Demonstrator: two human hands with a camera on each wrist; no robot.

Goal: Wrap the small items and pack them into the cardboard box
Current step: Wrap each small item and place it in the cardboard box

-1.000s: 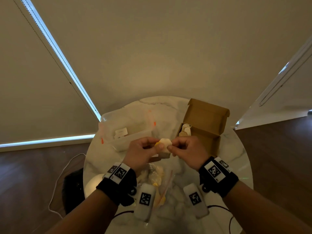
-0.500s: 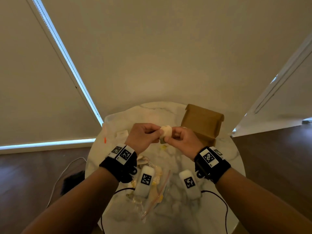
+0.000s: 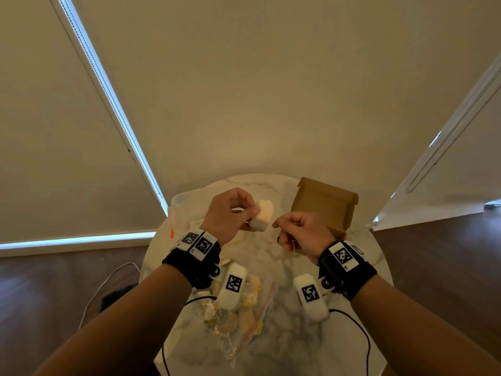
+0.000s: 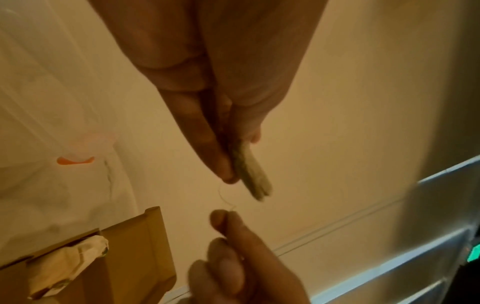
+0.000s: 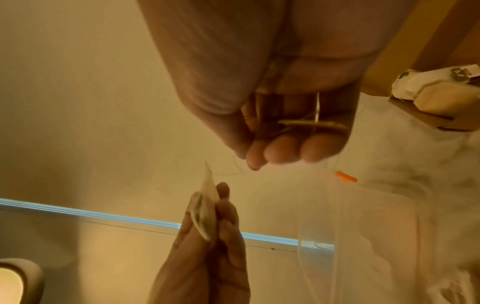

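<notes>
My left hand (image 3: 245,213) pinches a small pale paper-wrapped item (image 3: 262,219) above the table. In the left wrist view the wrapped item (image 4: 250,181) sticks out edge-on between thumb and fingers. A thin thread (image 4: 225,198) runs from it to my right hand (image 3: 280,226), a short way to the right, which pinches the thread between thumb and forefinger. Its other fingers curl round a small flat piece (image 5: 311,123) wound with thread. The open cardboard box (image 3: 325,204) stands behind the right hand, lid raised, with one wrapped item (image 4: 67,265) inside.
The round marble table (image 3: 284,256) carries a clear bag with an orange slider (image 3: 171,233) at the back left. A zip bag of several small items (image 3: 238,316) lies near me. A pale wall rises right behind the table, and cables hang off the front edge.
Both hands rose, then drew apart. The right hand left the wrapped item and moved right with the thread, so only the left hand holds the item.
</notes>
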